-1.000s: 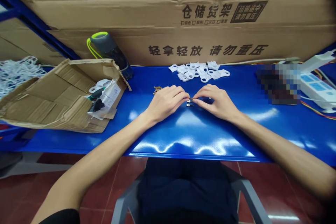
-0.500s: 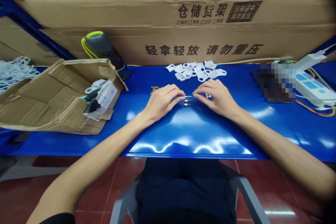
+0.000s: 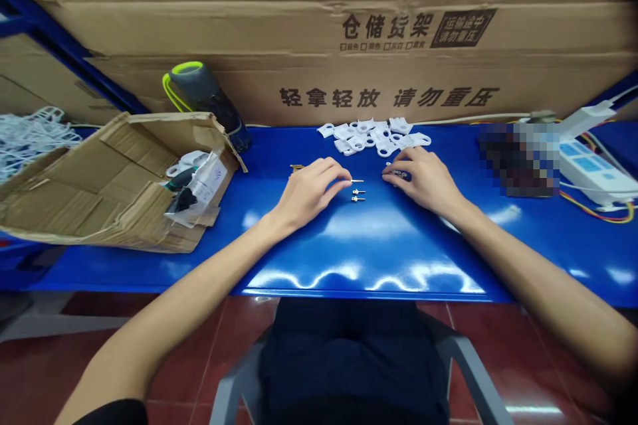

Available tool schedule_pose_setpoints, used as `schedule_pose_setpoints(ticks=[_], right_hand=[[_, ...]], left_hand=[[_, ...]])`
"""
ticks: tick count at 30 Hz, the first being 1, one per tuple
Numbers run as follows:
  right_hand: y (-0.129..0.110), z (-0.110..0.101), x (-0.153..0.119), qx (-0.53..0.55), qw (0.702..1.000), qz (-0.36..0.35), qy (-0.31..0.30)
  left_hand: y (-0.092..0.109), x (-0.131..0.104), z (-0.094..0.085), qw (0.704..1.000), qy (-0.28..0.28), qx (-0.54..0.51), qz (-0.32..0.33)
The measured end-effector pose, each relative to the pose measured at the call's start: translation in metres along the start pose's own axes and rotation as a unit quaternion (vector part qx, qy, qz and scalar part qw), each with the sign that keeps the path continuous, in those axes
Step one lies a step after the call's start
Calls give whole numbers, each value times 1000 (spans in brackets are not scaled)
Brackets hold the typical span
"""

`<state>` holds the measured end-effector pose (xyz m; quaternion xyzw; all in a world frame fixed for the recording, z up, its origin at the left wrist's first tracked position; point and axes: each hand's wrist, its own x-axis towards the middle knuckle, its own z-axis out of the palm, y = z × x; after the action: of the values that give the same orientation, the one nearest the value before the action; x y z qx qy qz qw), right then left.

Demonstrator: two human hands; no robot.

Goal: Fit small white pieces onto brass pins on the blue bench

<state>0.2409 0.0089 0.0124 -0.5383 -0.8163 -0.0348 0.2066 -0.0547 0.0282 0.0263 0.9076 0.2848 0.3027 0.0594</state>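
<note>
Glossy and smooth across the blue bench; smooth, plastic-looking in the white rings along its back edge; shiny, metallic on the small pins; matt, creased cardboard in the open box.

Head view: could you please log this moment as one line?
Left hand: pinching thin pin | Right hand: at small white pieces, grip unclear | Table: two more pins; farther back, white parts

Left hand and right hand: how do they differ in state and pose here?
The left hand pinches a thin gold pin; the right hand is by small white pieces, and whether it grips one is unclear. The left hand points toward picture right, the right hand toward picture left. Both are bare and over the blue table.
</note>
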Motion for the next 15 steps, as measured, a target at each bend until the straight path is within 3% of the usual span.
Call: schedule_pose_setpoints(ticks=[6,15], right_hand=[[-6,-2,0,45,999,-1,8],[-42,-19,-3,270,961,-2,58]], left_hand=[[-1,-1,2,1000,3,-17,-1],[1,0,3,990,-5,-123,-70]])
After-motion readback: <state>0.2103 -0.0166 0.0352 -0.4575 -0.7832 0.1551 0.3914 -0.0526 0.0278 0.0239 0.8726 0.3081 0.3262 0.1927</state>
